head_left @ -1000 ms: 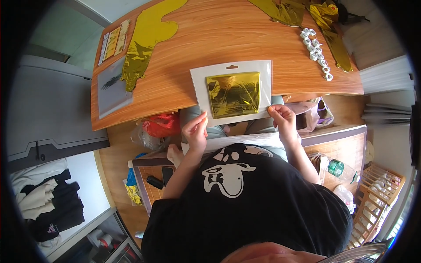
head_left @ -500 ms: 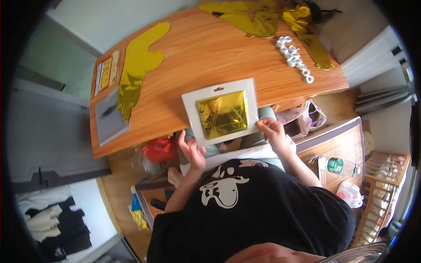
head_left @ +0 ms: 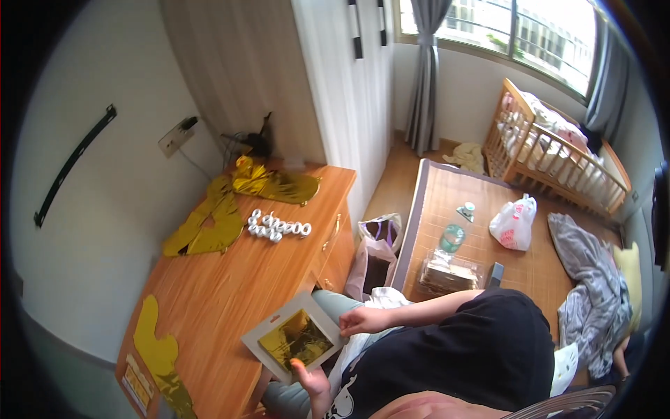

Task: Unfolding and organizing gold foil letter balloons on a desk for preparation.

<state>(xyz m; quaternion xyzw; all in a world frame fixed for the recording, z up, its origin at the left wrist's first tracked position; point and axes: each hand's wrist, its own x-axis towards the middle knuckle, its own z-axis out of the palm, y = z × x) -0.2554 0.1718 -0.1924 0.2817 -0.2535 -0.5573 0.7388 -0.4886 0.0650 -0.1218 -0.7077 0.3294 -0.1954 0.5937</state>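
Observation:
A flat white-backed package (head_left: 257, 338) with folded gold foil (head_left: 296, 338) in its middle is tilted over my lap, by the table's front edge. My right hand (head_left: 364, 321) has its fingers closed at the package's right edge. At the lower edge sits my left hand (head_left: 312, 380), its thumb over the front and its other fingers mostly hidden. On the wooden table (head_left: 230, 307) lie flat gold foil balloons (head_left: 209, 227), a cluster of silver ring-shaped rolls (head_left: 276, 227) and another flat gold foil shape (head_left: 157, 346).
Right of the table stand paper bags (head_left: 370, 269) on the floor. A low mat-covered bed (head_left: 433, 199) holds a plastic bottle (head_left: 455, 230), a clear box (head_left: 447, 272), a white plastic bag (head_left: 515, 222) and a grey blanket (head_left: 590, 279). Behind it is a wooden crib (head_left: 558, 153).
My view has swung to the right, bringing the window, crib and bed into sight. My left hand, spread and apart before, now has its thumb on the package; the right stays at its edge.

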